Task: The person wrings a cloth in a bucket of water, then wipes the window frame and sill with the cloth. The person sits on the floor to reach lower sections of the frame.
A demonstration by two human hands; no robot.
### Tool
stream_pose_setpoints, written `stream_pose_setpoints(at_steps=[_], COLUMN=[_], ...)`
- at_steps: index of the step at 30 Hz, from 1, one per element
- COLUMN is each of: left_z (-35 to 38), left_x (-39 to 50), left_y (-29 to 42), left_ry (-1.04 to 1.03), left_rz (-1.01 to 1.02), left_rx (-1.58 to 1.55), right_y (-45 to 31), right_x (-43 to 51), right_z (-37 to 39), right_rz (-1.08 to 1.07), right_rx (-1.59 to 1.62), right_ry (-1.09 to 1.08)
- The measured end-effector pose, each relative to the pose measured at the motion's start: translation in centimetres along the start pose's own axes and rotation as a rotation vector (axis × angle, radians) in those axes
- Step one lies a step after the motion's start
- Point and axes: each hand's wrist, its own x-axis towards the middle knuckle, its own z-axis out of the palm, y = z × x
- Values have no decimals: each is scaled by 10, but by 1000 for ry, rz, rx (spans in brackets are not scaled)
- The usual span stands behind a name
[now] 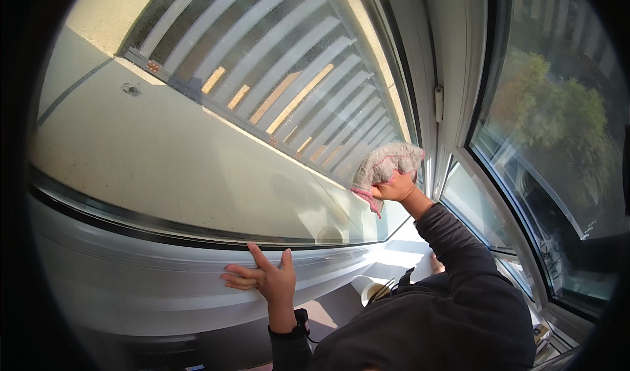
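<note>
My right hand point(397, 186) grips a grey cleaning cloth with pink edging point(386, 160). The bunched cloth lies against the window pane point(236, 174), close to the upright white frame point(427, 139); a corner of it hangs below my fingers. To the left, my left hand point(269, 278) has its fingers spread and holds nothing. Its fingertips rest on the white lower window frame point(162, 257), beside the black seal along the bottom of the glass. A dark band with a small device point(301, 320) sits on my left wrist.
An open window sash point(512, 223) stands at right, with a hinge point(439, 104) on the frame. Beyond the pane are a grey slatted railing point(256, 75) and a pale ledge point(162, 164). A whitish bucket-like container point(370, 292) stands below, near my body.
</note>
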Motion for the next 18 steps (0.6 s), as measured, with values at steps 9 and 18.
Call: stream_pose_setpoints(at_steps=[9, 18], left_z=[0, 3], left_x=[-4, -5], left_y=[-2, 0], left_ry=[-46, -42], left_rz=[-25, -45], left_rx=[-28, -52], right_y=[-45, 33], right_x=[164, 50], right_z=[-150, -51], right_rz=[-316, 163], right_rx=[17, -318], right_ry=[826, 643])
